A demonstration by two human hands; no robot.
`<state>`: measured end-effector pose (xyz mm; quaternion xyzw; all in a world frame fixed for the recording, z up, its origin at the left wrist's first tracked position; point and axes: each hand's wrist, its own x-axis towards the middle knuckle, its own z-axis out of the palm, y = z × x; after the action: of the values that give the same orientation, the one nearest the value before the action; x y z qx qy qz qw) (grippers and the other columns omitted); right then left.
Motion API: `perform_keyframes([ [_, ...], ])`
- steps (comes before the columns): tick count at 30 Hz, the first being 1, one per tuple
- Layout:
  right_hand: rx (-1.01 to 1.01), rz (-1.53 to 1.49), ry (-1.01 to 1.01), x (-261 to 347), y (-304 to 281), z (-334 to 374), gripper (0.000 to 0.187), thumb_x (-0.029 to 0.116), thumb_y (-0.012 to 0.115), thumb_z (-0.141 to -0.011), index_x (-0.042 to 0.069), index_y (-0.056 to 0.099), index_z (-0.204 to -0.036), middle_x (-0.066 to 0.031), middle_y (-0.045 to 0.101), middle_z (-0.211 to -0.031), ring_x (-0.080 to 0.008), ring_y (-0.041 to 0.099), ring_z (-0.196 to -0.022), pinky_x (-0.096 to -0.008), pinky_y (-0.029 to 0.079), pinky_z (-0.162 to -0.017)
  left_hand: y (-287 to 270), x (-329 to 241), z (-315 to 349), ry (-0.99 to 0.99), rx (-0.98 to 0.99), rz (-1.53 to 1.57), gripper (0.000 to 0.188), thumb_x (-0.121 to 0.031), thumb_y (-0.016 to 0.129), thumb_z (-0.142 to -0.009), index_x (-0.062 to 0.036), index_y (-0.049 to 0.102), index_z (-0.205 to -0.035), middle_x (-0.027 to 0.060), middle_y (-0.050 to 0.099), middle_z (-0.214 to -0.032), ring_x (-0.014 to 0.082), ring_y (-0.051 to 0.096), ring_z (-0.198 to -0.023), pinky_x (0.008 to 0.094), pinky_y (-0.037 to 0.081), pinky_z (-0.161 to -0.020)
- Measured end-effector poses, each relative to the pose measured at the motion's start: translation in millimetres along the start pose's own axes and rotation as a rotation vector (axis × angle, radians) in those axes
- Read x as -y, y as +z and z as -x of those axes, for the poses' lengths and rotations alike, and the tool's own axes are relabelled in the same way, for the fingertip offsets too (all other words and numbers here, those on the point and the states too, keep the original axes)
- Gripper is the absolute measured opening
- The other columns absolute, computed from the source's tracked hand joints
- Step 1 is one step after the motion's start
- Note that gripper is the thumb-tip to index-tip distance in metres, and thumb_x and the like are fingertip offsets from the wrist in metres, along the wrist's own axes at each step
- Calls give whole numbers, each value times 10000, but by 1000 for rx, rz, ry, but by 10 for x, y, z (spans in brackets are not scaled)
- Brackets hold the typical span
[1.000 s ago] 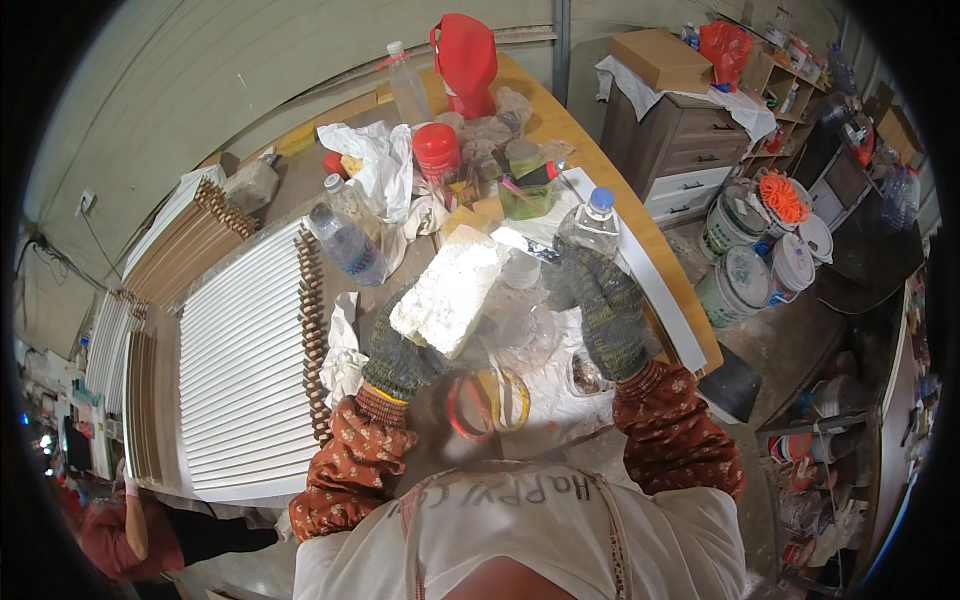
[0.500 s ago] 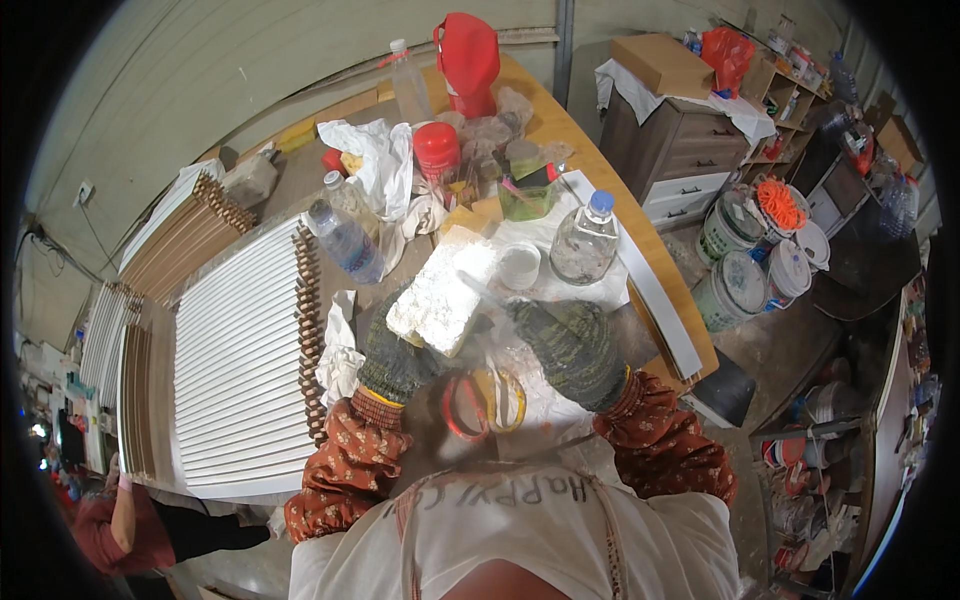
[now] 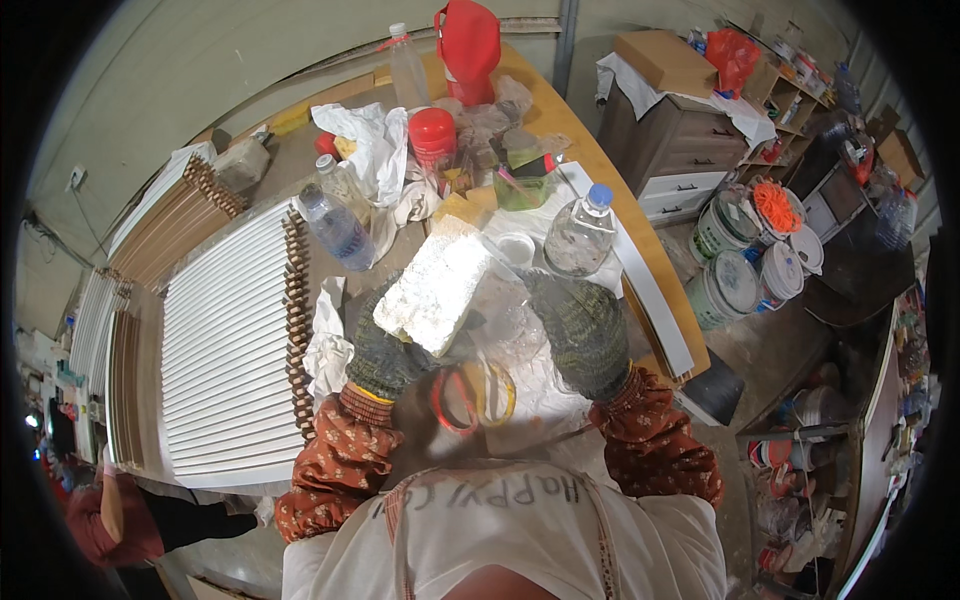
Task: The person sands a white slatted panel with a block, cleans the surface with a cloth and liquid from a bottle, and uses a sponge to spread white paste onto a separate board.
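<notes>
In a dark grey-green knitted glove, my left hand [image 3: 388, 345] grips a block [image 3: 436, 285] from below, its upper face thick with rough white paste. My right hand [image 3: 580, 330], gloved alike, is closed around a thin, pale, scraper-like strip [image 3: 503, 262] that reaches to the block's right edge; the strip's exact kind is unclear. Just beyond the right hand are a small white cup [image 3: 516, 249] and a clear bottle with a blue cap [image 3: 582, 235]. Scissors with red and yellow handle loops [image 3: 455, 402] lie on the table between my forearms.
White slats in a row [image 3: 230, 360] cover the left of the table. Behind the hands stand a water bottle [image 3: 338, 228], a red-lidded jar [image 3: 432, 138] and a green container [image 3: 522, 188]. Buckets [image 3: 730, 283] occupy the floor at right. Another person [image 3: 115, 520] is at far left.
The white-coated block has shifted slightly left and tilted a little in my left hand. My right hand has moved slightly forward, and its strip has swung from the block's face to its right edge.
</notes>
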<state>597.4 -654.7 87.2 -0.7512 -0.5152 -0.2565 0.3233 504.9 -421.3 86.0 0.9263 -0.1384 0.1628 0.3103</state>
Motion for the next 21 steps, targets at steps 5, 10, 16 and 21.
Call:
perform_keyframes([
  [5,-25,-103,-103,127,35,57,238,85,608,-832,71,642,-1067,-108,673,-939,-262,657,-789,-363,534,-658,57,80,32,-6,-7,-66,541,-344,550,-919,-71,431,-1370,111,491,-1371,259,482,-1244,372,392,-1048],
  [10,-36,-493,228,70,38,72,269,84,585,-891,17,626,-1147,-117,674,-1065,-209,655,-926,-301,529,-806,105,211,101,148,8,-491,510,-311,512,-951,-49,408,-1375,101,492,-1374,244,482,-1250,366,393,-1051],
  [16,-43,-978,713,-162,33,-1,319,183,504,-975,-38,604,-1182,-105,675,-957,-148,648,-842,-268,524,-736,312,503,291,-126,83,501,452,-256,424,-996,-14,383,-1375,106,493,-1378,205,497,-1239,352,401,-1051],
  [21,86,-948,752,-163,-171,-220,292,172,511,-969,1,613,-1182,-98,672,-1003,-141,644,-845,-276,519,-772,379,654,425,-51,80,340,431,-249,420,-995,-18,411,-1359,88,519,-1358,191,504,-1233,341,390,-1063],
])
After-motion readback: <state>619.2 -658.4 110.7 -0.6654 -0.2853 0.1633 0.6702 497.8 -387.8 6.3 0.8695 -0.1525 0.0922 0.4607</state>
